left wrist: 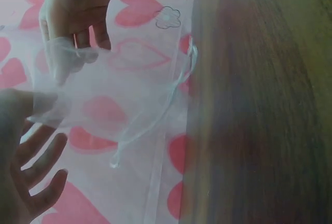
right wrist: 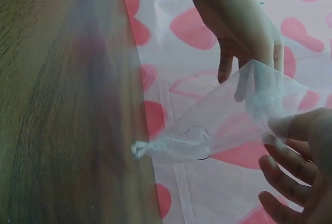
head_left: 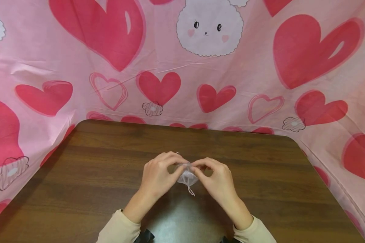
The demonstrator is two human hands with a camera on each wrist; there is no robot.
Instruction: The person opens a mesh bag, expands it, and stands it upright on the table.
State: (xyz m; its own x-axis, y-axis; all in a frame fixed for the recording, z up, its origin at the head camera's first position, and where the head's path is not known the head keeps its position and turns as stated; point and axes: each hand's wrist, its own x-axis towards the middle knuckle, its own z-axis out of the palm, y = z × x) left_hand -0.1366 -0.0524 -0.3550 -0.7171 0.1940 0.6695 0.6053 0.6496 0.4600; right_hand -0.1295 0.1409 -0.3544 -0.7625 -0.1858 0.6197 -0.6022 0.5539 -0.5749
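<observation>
From where I stand: two bare hands on one small sheer white pouch (head_left: pixel 187 178), held between them over the middle of the dark brown wood worktop (head_left: pixel 261 168). Left hand (head_left: pixel 159 172) pinches the pouch's edge, thumb and forefinger close together; its other fingers spread loosely, not on the fabric as far as the left wrist view shows. Right hand (head_left: pixel 220 180) mirrors it, same narrow pinch at the opposite side, remaining fingers loosely bent. Fingertips of the two hands nearly meet at the top of the pouch. Sheer fabric overlaps some fingertips; whether they are inside or behind it, can't tell. White cord (head_left: pixel 191 191) dangles as a loop from the pouch's near side, another bit pokes up by the left hand; left wrist view has it running along the fabric edge, right wrist view has it bunched at a gathered corner. Cream sleeves (head_left: pixel 120 229) on both forearms, black straps (head_left: pixel 144 236) just beside the cuffs, partly cut off. Pink cloth (head_left: pixel 185 67) hangs behind and around the worktop, printed with red hearts, scribbled flowers and a white fluffy character (head_left: pixel 210 28)
</observation>
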